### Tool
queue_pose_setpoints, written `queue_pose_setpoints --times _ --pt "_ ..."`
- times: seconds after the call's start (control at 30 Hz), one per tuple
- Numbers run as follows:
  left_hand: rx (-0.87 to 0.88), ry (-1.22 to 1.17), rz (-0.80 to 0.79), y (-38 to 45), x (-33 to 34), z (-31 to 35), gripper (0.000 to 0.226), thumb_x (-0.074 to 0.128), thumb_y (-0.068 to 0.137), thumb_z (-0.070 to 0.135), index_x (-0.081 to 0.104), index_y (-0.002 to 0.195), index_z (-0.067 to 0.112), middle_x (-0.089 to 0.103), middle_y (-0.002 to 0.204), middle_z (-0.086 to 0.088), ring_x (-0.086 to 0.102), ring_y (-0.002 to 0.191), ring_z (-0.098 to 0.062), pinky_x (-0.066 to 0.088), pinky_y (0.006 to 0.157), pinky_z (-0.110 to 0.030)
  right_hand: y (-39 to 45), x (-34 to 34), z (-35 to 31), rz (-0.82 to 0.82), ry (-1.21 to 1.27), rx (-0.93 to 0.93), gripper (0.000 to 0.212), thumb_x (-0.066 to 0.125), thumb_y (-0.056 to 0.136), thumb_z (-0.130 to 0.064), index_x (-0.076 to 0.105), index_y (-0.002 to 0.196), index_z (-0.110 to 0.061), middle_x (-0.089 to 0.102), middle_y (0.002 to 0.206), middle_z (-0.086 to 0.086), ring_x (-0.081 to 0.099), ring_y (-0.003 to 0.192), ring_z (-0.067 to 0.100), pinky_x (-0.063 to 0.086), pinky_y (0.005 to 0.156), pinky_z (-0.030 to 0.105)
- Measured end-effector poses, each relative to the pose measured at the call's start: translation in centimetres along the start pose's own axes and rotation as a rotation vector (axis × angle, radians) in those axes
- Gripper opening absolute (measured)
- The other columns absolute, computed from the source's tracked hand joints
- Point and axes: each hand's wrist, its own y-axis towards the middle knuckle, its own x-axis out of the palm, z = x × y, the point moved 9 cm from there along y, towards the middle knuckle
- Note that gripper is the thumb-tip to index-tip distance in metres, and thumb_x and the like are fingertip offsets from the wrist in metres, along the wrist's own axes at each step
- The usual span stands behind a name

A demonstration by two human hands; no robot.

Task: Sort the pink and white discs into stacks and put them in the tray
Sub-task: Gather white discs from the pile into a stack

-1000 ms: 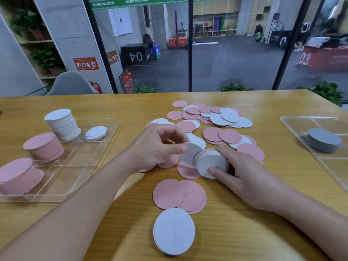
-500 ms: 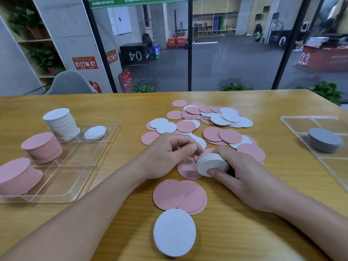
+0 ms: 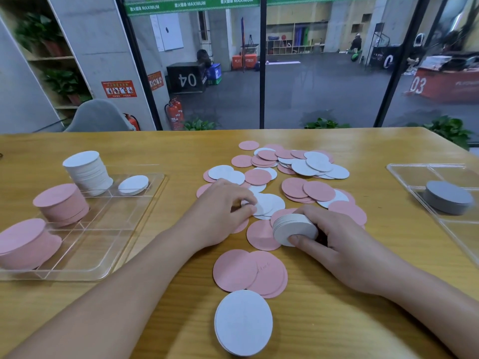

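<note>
Head view: your right hand (image 3: pixel 334 237) grips a tilted stack of white discs (image 3: pixel 294 229) near the table's (image 3: pixel 388 294) middle, while your left hand (image 3: pixel 223 211) pinches one white disc (image 3: pixel 268 203) from the loose pile. Sorted pink and white stacks fill the tray (image 3: pixel 85 244) by the left edge. Beyond the glass, a green banner (image 3: pixel 191 5) reads "MAXIMUM" and boxes show "04" and "03".
</note>
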Motion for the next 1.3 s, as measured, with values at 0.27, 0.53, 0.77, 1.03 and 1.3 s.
queue_pose_setpoints --times 0.27,0.53,0.77,1.03,1.3 --pt "-0.202 0.119 0.021 0.2 0.2 -1.0 0.052 0.070 0.096 0.068 0.068 0.136 0.035 0.057 0.121 0.013 0.047 0.125 -0.015 0.047 0.109 -0.040 0.0 0.1 0.6 0.008 0.010 0.028 0.014 0.067 0.105 -0.038 0.062 0.118 -0.042 0.067 0.106 -0.023 0.063 0.092 0.010 0.047 0.071 0.021" --pt "-0.156 -0.091 0.133 0.3 -0.6 -0.8 0.029 0.083 0.092 0.044 0.066 0.115 0.039 0.065 0.113 0.021 0.055 0.111 -0.011 0.053 0.096 -0.036 0.0 -0.1 0.7 0.024 -0.030 0.033 0.010 0.066 0.104 -0.043 0.060 0.111 -0.041 0.065 0.098 -0.022 0.060 0.085 0.011 0.045 0.067 0.023" --pt "-0.053 -0.418 0.162 0.2 -1.0 0.4 0.009 0.074 0.102 0.013 0.072 0.101 0.022 0.076 0.095 0.005 0.066 0.082 -0.025 0.056 0.076 -0.033 -0.2 -0.6 1.2 0.030 -0.062 0.055 0.012 0.063 0.104 -0.048 0.058 0.109 -0.038 0.063 0.096 -0.020 0.057 0.082 0.012 0.046 0.067 0.027" --pt "0.131 -0.583 -0.098 -0.8 0.2 3.8 0.011 0.069 0.108 0.005 0.079 0.106 0.008 0.074 0.087 -0.008 0.067 0.072 -0.017 0.056 0.068 -0.026 -0.2 -0.6 1.8 0.033 -0.029 0.093 0.025 0.067 0.103 -0.046 0.052 0.122 -0.039 0.066 0.100 -0.021 0.061 0.082 0.012 0.050 0.068 0.027" --pt "0.184 -0.496 -0.131 -1.1 1.4 4.8 0.039 0.054 0.109 -0.005 0.083 0.125 0.017 0.082 0.104 0.003 0.077 0.095 -0.020 0.061 0.087 -0.028 -0.1 0.1 1.1 -0.013 -0.070 0.030 0.011 0.063 0.106 -0.044 0.055 0.114 -0.042 0.063 0.103 -0.023 0.060 0.093 0.009 0.047 0.072 0.027"
